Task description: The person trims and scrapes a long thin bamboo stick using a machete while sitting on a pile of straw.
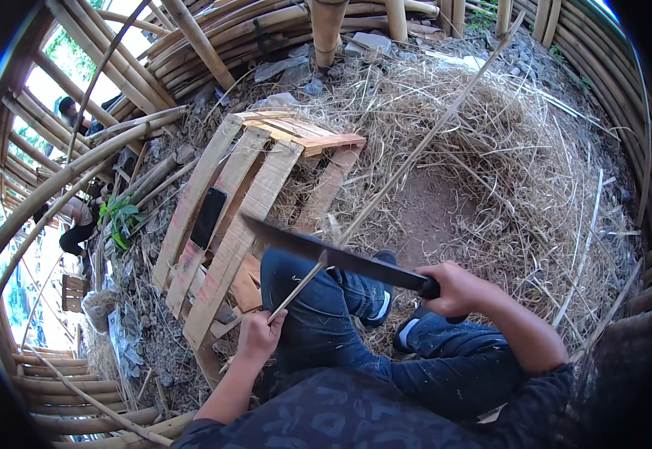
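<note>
Bamboo strip (415, 153), long, thin and pale, runs on a slant from beside the person's left knee, past the dark blade of a knife, and out over the litter ahead, its far end reaching toward the upper right. The left hand (258, 334) is closed around its near end, pinching it between thumb and fingers beside the knee. The right hand (457, 288) is wrapped firmly around the black handle of the knife (303, 245), whose broad blade lies crosswise above the lap with the tip pointing left. Blade and strip meet just above the left knee; from this angle it is hard to tell whether the edge bites into the strip or only lies against it.

To the left stands a slatted wooden crate (240, 247), a black phone (208, 217) resting on its slats. Dry shavings (505, 157) are heaped around a patch of brown earth (438, 213) in front of the person's dark blue jeans (303, 325). Farther left grows a leafy green plant (121, 224), and bamboo poles (326, 34) stand along the far edge.
</note>
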